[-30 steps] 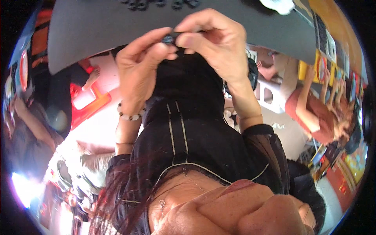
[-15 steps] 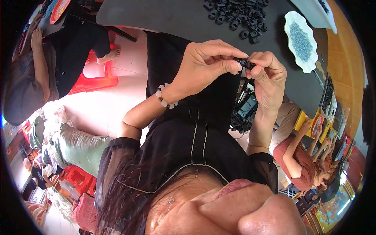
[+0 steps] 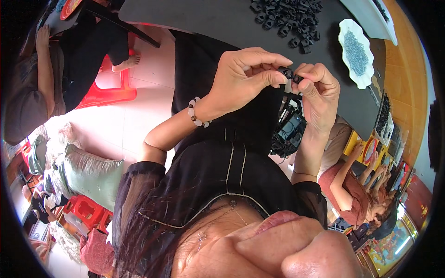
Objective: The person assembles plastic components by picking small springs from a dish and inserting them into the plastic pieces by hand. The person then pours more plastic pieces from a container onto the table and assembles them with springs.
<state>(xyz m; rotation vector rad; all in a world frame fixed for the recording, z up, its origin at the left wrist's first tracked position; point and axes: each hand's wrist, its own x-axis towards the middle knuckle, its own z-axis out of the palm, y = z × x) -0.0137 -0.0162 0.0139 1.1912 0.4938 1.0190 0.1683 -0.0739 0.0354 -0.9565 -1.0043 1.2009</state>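
My left hand point(image 3: 243, 78) pinches a small black plastic part point(image 3: 285, 72) between thumb and fingertips. Against its right end, my right hand point(image 3: 321, 90) grips another small black part point(image 3: 297, 78) with thumb and forefinger. The two pieces meet or almost meet above the near edge of the dark table; whether they are joined, I cannot tell. Fingers cover much of both. Beyond my hands lies a heap of similar black block-shaped parts point(image 3: 289, 23) with holes in them. To the right of the heap is a white wavy-edged dish point(image 3: 363, 83) holding tiny blue-grey pieces point(image 3: 356, 53).
The dark grey table point(image 3: 199, 18) stretches out ahead of me. At its far right lies a white tray point(image 3: 371, 16). A co-worker in a reddish-brown top point(image 3: 345, 190) works at the right; another person sits at the left near a red stool point(image 3: 109, 95).
The two black parts show more clearly between my fingertips, and my right hand has shifted very slightly. The table and surroundings sit a little differently in view, as my head moved.
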